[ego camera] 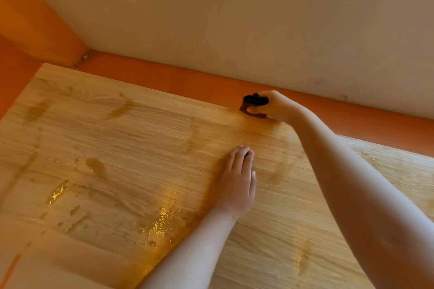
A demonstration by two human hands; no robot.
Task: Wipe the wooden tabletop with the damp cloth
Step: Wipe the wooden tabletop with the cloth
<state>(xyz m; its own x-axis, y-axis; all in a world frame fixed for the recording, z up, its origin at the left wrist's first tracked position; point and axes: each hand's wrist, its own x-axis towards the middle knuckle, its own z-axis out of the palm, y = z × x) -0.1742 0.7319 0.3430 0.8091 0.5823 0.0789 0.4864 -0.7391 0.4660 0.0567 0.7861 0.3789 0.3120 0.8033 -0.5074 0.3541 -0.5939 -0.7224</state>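
Light-grained wooden table [131, 129] fills the lower field, its far edge running from ten o'clock down toward three o'clock; beyond that edge an orange floor strip [187, 82] meets a pale cream wall [234, 12].

Right hand [274, 107] reaches out to the far edge at about one o'clock; its fingers [252, 109] are curled tight around a small dark bunched cloth [254, 105], black above and reddish-brown below; the cloth's lower part touches the table right at the edge, with a darker damp patch around it.

Left hand [237, 180] lies palm down near the centre of the table, fingers extended and held together, flat on the wood, grasping nothing; the forearm runs back toward six o'clock.

Surface condition: curved darker wet streaks [279, 166] arc between the two hands; glistening wet smears [162, 223] sit at about seven o'clock of the left hand; further wet blotches [96, 166] and shining droplets [57, 191] lie toward nine o'clock; a lesser glistening mark [301, 260] sits at five o'clock, between the forearms.
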